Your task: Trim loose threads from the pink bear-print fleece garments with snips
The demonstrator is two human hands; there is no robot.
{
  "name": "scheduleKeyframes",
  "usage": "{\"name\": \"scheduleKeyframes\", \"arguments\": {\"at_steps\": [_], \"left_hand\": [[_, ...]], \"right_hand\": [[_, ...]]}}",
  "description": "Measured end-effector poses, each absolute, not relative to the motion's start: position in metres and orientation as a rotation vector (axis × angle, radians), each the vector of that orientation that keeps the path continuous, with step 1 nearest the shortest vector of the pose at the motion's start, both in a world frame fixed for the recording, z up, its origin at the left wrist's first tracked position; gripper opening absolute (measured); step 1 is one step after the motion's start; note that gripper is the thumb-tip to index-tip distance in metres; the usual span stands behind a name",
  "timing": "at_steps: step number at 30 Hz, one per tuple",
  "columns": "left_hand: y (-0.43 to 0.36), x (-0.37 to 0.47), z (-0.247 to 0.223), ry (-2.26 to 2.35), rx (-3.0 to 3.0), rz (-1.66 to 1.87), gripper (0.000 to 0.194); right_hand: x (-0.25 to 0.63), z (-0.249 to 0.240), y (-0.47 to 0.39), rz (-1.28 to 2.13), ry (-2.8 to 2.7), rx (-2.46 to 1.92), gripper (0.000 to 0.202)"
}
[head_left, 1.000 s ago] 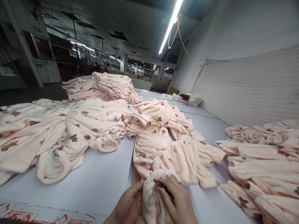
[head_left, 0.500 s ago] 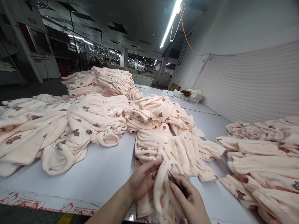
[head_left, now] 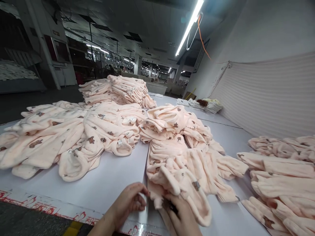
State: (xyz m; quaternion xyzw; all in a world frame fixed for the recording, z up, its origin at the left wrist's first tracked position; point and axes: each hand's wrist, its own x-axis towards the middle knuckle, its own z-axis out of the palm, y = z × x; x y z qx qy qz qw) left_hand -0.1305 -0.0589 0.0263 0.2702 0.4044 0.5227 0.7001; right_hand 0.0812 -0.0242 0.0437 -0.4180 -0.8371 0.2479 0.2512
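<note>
Loosely curled, my left hand point(head_left: 130, 203) is at the near edge of a pale pink fleece garment point(head_left: 194, 193) with brown animal prints. Its fingers are apart, and I see nothing between them. My right hand point(head_left: 183, 218) lies against the garment's lower folds, closed around dark thread snips point(head_left: 173, 207). Only a small part of the snips shows; the blades are hidden by the hand and cloth. The garment lies crumpled on a stack of similar fleece pieces point(head_left: 167, 147), its rounded band hanging toward me on the right.
More pink fleece garments lie at the left point(head_left: 61, 131), in a pile farther back point(head_left: 123, 88) and at the right point(head_left: 287, 183). White cloth bundles point(head_left: 209, 106) sit near the wall. The white table point(head_left: 105, 183) has a red-printed front edge point(head_left: 44, 206).
My left hand has let go of the fleece band and drawn back left. The band now drapes to the right, and my right hand with the snips has moved lower, partly under the cloth.
</note>
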Motion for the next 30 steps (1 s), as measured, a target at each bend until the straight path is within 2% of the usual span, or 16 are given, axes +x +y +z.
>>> {"name": "scheduleKeyframes", "arguments": {"at_steps": [3,6,8,10,15,21,25,26,29,30], "left_hand": [[-0.069,-0.102,0.019,1.011,0.707,1.068,0.018],[-0.06,-0.068,0.024,1.034,0.898,1.142,0.039],[-0.052,-0.058,0.029,1.054,0.96,1.254,0.035],[-0.048,-0.062,0.029,1.097,0.983,1.332,0.012],[-0.054,-0.096,0.023,1.209,1.028,1.342,0.032],[-0.062,-0.086,0.028,1.432,1.311,1.34,0.017],[-0.061,-0.063,0.027,1.788,1.597,1.142,0.042],[-0.06,-0.061,0.026,1.852,1.656,1.058,0.042],[-0.056,-0.064,0.021,1.817,1.75,0.983,0.016],[-0.055,-0.067,0.019,1.77,1.687,1.057,0.015]], "right_hand": [[0.074,0.058,-0.016,0.826,-2.059,-1.158,0.021],[0.067,0.066,-0.01,0.956,-1.893,-1.172,0.027],[0.071,0.066,-0.005,0.972,-1.828,-1.183,0.028],[0.081,0.066,0.002,0.878,-1.765,-1.201,0.028],[0.109,0.067,0.014,0.505,-1.698,-1.266,0.018],[0.099,0.07,0.004,0.492,-1.721,-1.266,0.015],[0.093,0.077,-0.001,0.567,-1.639,-1.322,0.012],[0.093,0.079,-0.002,0.574,-1.628,-1.335,0.012],[0.101,0.079,-0.005,0.535,-1.617,-1.387,0.016],[0.105,0.077,-0.007,0.507,-1.659,-1.379,0.016]]}}
